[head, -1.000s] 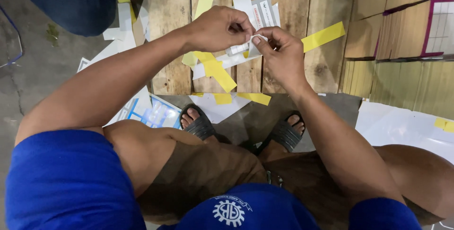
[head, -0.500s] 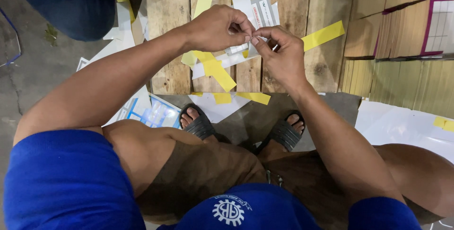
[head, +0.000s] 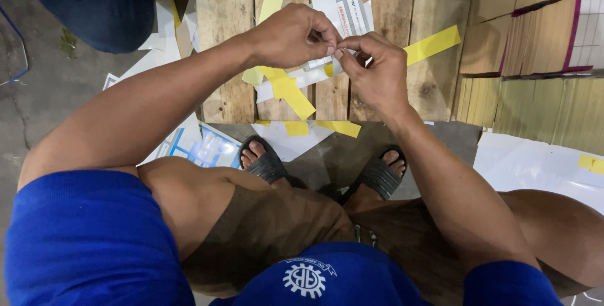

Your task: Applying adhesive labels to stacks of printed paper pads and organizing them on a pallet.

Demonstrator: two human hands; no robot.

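Observation:
My left hand [head: 290, 34] and my right hand [head: 376, 74] meet fingertip to fingertip above a wooden pallet [head: 223, 60]. Both pinch a small white piece [head: 334, 51], which the fingers almost entirely hide. Directly beneath the hands lies a pile of white printed labels [head: 349, 10] with yellow backing strips [head: 290, 92] scattered about it. A longer yellow strip [head: 433, 44] lies just to the right of my right hand.
Flat stacks of brown cardboard [head: 535, 22] stand at the right. White sheets [head: 535, 167] and a blue-printed sheet [head: 204, 148] lie on the concrete floor by my sandalled feet [head: 267, 164]. Another person in blue [head: 94, 4] crouches at the top left.
Both hands have stayed over the label pile, with the fingertips drawn closer together. The thin white piece that showed between them is now nearly covered.

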